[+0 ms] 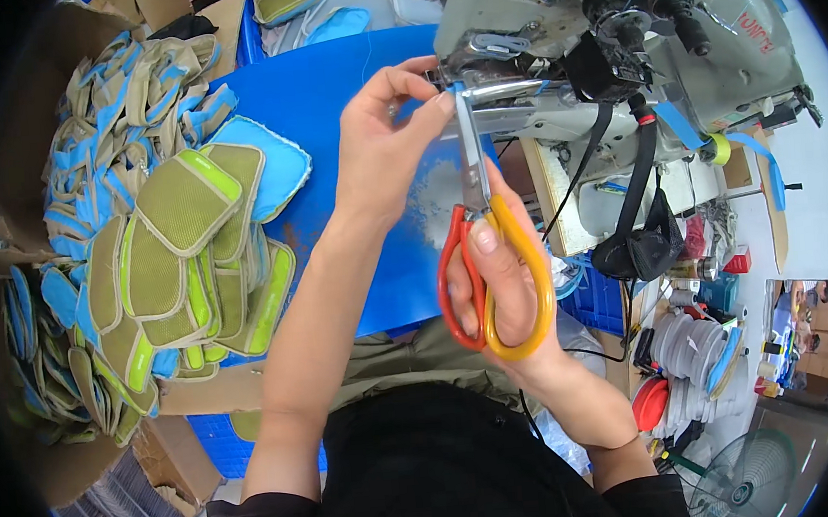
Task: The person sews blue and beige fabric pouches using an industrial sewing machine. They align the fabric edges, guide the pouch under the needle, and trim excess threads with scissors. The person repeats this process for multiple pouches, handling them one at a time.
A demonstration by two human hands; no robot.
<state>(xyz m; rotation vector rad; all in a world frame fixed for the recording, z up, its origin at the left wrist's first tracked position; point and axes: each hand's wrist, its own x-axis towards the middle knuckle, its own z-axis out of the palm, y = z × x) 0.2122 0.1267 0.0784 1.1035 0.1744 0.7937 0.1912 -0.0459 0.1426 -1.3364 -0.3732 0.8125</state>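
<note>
My right hand (514,292) grips a pair of scissors (472,163) with one red and one yellow handle, fingers through the loops. The blades point up and look nearly closed, their tips beside a short bit of blue tape (460,88) at the sewing machine (551,18). Just left of the blade tips, my left hand (382,141) is closed in a pinch, thumb against fingers. Whatever it pinches is too small and hidden to name. A metal guide arm (508,89) reaches from the machine toward the scissor tips.
Olive mesh pads (185,207) with lime strips are piled left of the blue table (343,66). Behind them lie heaped blue-and-tan fabric pieces (126,115). Blue tape (681,126) hangs right of the machine. White reels (694,345) and a fan (742,490) stand lower right.
</note>
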